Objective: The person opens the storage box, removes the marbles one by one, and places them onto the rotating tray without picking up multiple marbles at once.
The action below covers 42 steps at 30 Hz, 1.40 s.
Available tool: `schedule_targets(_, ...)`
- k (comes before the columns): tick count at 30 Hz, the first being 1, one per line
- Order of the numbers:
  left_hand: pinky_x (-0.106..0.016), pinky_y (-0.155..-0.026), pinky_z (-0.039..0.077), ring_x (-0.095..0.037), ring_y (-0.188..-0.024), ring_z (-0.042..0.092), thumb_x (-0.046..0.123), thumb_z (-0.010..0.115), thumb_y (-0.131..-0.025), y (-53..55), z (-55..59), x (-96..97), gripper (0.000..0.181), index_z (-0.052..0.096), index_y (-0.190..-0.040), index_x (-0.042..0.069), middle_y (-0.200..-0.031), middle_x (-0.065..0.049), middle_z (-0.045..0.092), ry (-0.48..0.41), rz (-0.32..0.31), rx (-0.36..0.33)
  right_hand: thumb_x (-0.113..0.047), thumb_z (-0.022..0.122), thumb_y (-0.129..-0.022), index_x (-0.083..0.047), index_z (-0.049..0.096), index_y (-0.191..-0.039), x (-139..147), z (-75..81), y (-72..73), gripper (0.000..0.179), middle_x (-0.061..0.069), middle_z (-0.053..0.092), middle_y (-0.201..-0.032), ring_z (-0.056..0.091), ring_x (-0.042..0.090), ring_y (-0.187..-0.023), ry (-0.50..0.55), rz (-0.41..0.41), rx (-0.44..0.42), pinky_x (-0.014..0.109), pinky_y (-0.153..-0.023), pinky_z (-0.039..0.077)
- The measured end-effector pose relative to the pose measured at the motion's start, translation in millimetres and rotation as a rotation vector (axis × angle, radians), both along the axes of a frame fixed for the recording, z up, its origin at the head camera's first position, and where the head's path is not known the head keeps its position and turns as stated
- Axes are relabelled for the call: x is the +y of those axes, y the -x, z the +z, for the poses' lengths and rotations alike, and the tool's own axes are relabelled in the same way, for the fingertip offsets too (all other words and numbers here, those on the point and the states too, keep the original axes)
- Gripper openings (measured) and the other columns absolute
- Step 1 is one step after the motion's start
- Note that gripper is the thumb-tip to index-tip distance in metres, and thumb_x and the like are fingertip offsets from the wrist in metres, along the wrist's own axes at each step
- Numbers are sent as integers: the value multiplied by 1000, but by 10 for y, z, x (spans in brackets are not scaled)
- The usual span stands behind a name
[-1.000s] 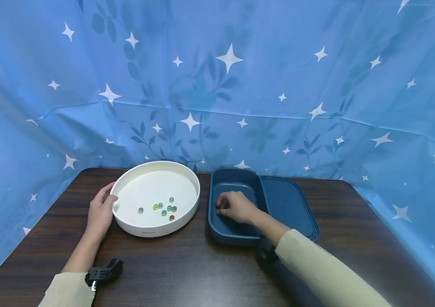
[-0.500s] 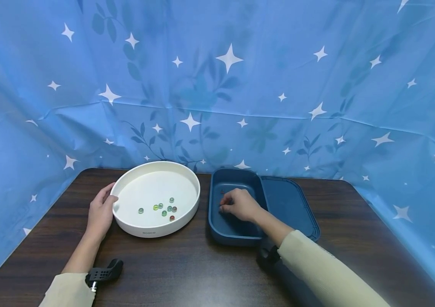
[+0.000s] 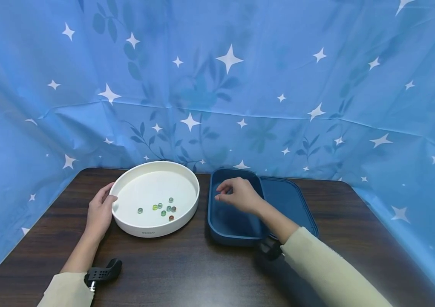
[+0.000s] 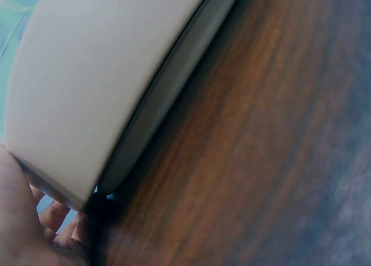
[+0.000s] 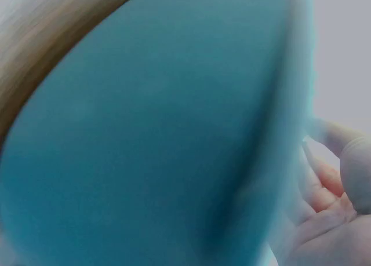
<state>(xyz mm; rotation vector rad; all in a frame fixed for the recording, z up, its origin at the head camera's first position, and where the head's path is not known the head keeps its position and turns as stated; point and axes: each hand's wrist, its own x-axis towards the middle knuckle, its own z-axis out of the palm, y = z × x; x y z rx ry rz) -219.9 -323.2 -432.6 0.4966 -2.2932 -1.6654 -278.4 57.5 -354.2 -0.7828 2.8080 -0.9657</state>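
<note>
My left hand (image 3: 100,212) grips the left rim of a round white tray (image 3: 156,232), thumb over the edge and fingers along the outside. Several small glass marbles (image 3: 163,213), mostly green with some reddish ones, lie on the tray's floor. The left wrist view shows the tray's pale side wall (image 4: 98,92) and my fingers (image 4: 53,215) by its lower edge. Over the back part of a dark blue box (image 3: 236,241) is my right hand (image 3: 241,196), fingers bent and thumb near the index fingertip. I cannot tell whether a marble sits between them.
A flat blue lid (image 3: 292,204) lies to the right of the box, partly behind my right forearm. The dark wooden table (image 3: 179,273) ends at a blue curtain (image 3: 217,94) with white stars.
My right hand has moved up toward the back of the box. The dark speck seen near its fingers earlier is out of sight. My left hand and the tray stay put.
</note>
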Motion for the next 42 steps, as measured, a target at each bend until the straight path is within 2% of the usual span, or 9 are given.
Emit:
schedule_targets(4, -51, -123, 33, -32, -153, 32, 18, 34, -102, -5, 5, 1, 59, 29, -161, 14, -167, -10, 30, 0, -2, -4, -28, 73, -92, -15, 77, -97, -109, 108, -47, 14, -1, 73, -89, 66, 15, -79, 42, 18, -1, 26, -66, 56)
schedule_targets(10, -51, -123, 32, -31, -153, 32, 19, 34, -103, -8, 3, 2, 59, 29, -161, 13, -167, -11, 30, -1, -2, -2, -25, 74, -91, -14, 77, -98, -344, 190, -81, 13, 2, 74, -91, 72, 20, -78, 85, 40, -73, 30, -68, 62)
schedule_targets(15, -51, -123, 33, -32, -153, 32, 19, 34, -102, -9, 1, -5, 59, 29, -160, 14, -167, -11, 30, 0, 1, -4, -21, 75, -90, -9, 76, -103, -598, 225, -108, 18, 5, 74, -86, 72, 29, -77, 101, 65, -79, 24, -62, 58)
schedule_targets(17, -51, -123, 32, -32, -153, 33, 19, 34, -102, -5, 2, -10, 59, 29, -160, 14, -167, -11, 30, 0, 3, -3, -21, 75, -90, -8, 76, -105, -704, 219, -113, 20, 6, 75, -86, 72, 27, -75, 108, 73, -72, 23, -60, 57)
schedule_targets(23, -51, -123, 32, -32, -153, 33, 19, 34, -102, 5, 3, -13, 59, 30, -160, 14, -166, -11, 31, 7, 4, -5, -22, 77, -89, -7, 73, -109, -1003, 121, -109, 25, 5, 76, -91, 67, 9, -70, 131, 50, -84, 22, -60, 55)
schedule_targets(30, -51, -124, 31, -32, -154, 31, 18, 35, -102, -13, -14, -4, 59, 30, -160, 14, -167, -11, 30, -7, -2, -3, -23, 77, -89, -15, 74, -87, -1296, -59, -97, 9, -4, 70, -80, 60, 5, -74, 77, 56, -37, 18, -62, 47)
schedule_targets(36, -50, -124, 31, -31, -153, 32, 18, 35, -102, 0, -12, 8, 58, 31, -160, 14, -166, -11, 31, -3, -4, 7, -24, 76, -90, -15, 76, -88, -1393, -179, -35, 9, -6, 70, -79, 57, 4, -75, 2, 42, -29, 16, -62, 45)
schedule_targets(42, -51, -121, 35, -32, -150, 38, 16, 35, -102, -14, -8, 0, 58, 32, -159, 14, -164, -13, 35, -12, -5, 25, -24, 77, -89, -17, 77, -86, -1468, -220, -8, 8, -7, 72, -79, 58, 4, -71, -87, 4, -5, 18, -61, 45)
